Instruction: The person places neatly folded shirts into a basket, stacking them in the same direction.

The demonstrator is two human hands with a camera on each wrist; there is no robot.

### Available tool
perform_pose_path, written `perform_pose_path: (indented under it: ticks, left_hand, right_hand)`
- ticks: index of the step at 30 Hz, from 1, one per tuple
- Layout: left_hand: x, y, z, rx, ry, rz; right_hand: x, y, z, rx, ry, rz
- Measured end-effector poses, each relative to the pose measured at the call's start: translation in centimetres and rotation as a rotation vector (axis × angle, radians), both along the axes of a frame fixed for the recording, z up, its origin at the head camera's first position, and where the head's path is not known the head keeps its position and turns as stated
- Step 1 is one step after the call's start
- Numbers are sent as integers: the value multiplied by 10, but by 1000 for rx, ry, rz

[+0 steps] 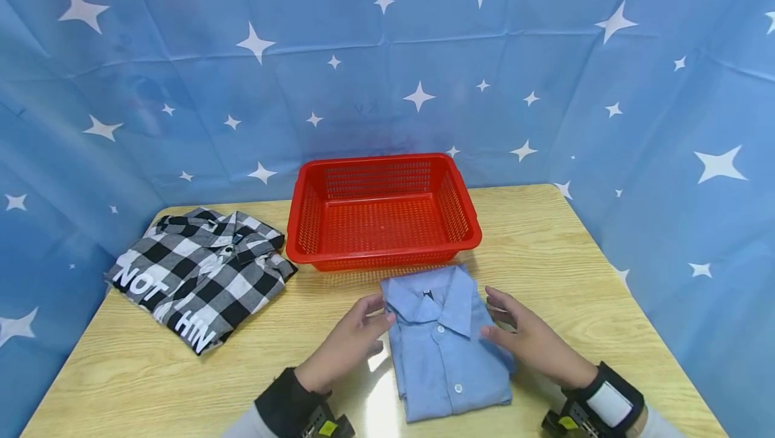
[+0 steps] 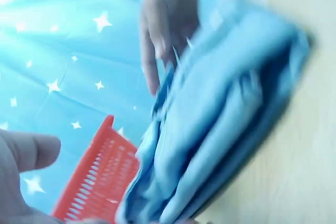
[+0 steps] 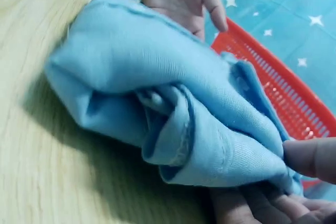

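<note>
A folded light-blue button-up shirt (image 1: pixel 451 357) lies on the table, collar toward the red basket (image 1: pixel 383 249). At its left edge is my left hand (image 1: pixel 357 337), fingers loosely bent; the thumb (image 2: pixel 37 150) stands clear of the cloth in the left wrist view. My right hand (image 1: pixel 533 340) is at the opposite edge. In the right wrist view its thumb (image 3: pixel 310 157) touches the top of the shirt (image 3: pixel 126 56) while the fingers lie below, so the edge sits between them. Some fingertips are hidden by cloth.
A folded black-and-white checked shirt (image 1: pixel 212 270) with white lettering lies at the left of the wooden table (image 1: pixel 545 243). The basket is at the back, just beyond the blue shirt's collar. A blue star-patterned curtain (image 1: pixel 363 34) hangs behind and around the sides.
</note>
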State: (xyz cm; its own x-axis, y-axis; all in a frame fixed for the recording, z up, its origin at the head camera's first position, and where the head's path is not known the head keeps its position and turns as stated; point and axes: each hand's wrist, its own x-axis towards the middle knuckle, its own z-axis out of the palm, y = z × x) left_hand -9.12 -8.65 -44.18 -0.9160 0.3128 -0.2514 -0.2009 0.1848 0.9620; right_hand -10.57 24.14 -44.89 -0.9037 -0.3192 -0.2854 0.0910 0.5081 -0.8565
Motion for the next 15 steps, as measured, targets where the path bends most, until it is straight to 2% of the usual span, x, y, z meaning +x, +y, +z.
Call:
perform_pose_path:
  ticks: [4,7,11,15]
  left_hand:
    - [-1,0,-6,240,-225,50]
    - [-3,-2,-12,356,-316,90]
    - [-5,-5,-20,393,-334,94]
    - [-6,-6,-23,385,-302,80]
  right_hand:
    - [-1,9,1,-218,-190,-83]
    - [-2,13,0,-349,-336,-114]
    - [-5,13,-8,-477,-480,-96]
    - [-6,9,-15,-526,-515,-61]
